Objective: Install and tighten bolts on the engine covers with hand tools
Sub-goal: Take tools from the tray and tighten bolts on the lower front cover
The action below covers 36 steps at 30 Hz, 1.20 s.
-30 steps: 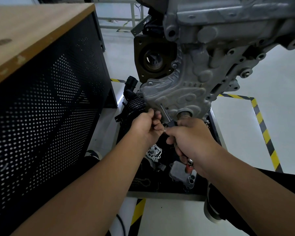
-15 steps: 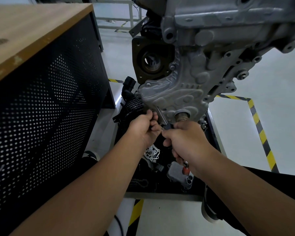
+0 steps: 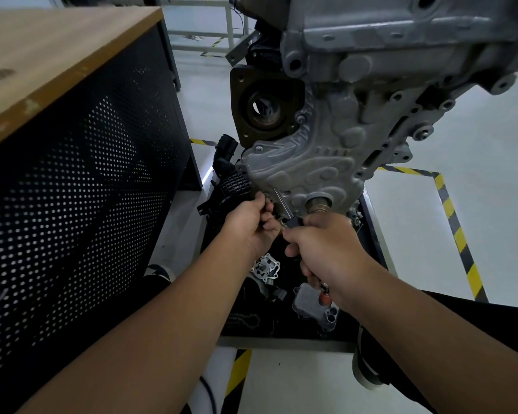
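A grey cast engine cover [image 3: 317, 162] hangs on the engine block, above a black tray. My right hand [image 3: 326, 252] grips a hand tool [image 3: 283, 206] whose thin metal shaft points up-left at the cover's lower left edge; the red end of its handle shows under my wrist. My left hand [image 3: 248, 225] sits just left of the shaft, fingers curled and pinching something small at the cover's lower edge. What it pinches is hidden by the fingers. A crank stub [image 3: 319, 204] sticks out of the cover right of the tool.
A wooden-topped bench with a black perforated side [image 3: 72, 174] stands close on the left. The black tray [image 3: 281, 324] under the engine holds a water pump [image 3: 265, 268], an oil cooler [image 3: 308, 303] and a gasket. Yellow-black floor tape [image 3: 458, 234] runs on the right.
Both hands have stayed together at the cover's lower left edge, shifting only slightly. The view has tilted a little; the tool shaft keeps the same angle.
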Available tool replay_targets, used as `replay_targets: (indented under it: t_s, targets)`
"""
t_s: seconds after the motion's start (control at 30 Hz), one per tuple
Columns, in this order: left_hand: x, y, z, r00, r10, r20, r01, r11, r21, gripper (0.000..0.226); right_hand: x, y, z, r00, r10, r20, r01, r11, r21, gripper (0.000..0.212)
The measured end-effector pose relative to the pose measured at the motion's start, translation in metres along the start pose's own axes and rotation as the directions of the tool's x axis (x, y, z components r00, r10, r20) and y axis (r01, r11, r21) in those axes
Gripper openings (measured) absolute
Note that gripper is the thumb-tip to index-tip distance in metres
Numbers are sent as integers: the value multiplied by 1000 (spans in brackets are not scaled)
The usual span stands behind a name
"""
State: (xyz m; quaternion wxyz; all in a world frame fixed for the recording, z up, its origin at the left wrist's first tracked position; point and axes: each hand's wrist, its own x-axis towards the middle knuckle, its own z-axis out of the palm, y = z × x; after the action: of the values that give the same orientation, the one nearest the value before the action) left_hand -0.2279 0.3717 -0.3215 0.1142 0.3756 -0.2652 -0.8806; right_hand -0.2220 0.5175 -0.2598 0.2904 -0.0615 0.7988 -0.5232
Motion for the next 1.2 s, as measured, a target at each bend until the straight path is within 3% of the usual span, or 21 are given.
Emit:
replay_targets:
  t_s: [0.23, 0.53, 0.73, 0.97, 1.2]
  targets:
    - [0, 0, 0, 1000, -20, -7, 20, 1000, -8, 39, 1, 0, 0, 1000, 5, -6, -5, 1000, -9, 13]
    - [1, 1, 0, 1000, 9, -4, -9, 1000, 0, 26, 2, 1, 0, 1000, -9, -2, 9, 1000, 1, 12]
    - [-2, 0, 0, 1000, -20, 8, 20, 1000, -10, 36, 2, 1, 1, 1000, -10, -4, 10, 1000, -1, 11]
    - [0, 0, 1, 1000, -1, 9, 1, 1000, 2, 27, 1, 1, 0, 1000, 3, 4, -3, 1000, 1, 12]
    - [-2, 0, 1, 999, -26, 23, 27, 1000, -9, 34, 0, 0, 0, 1000, -3, 4, 2, 1000, 13, 11]
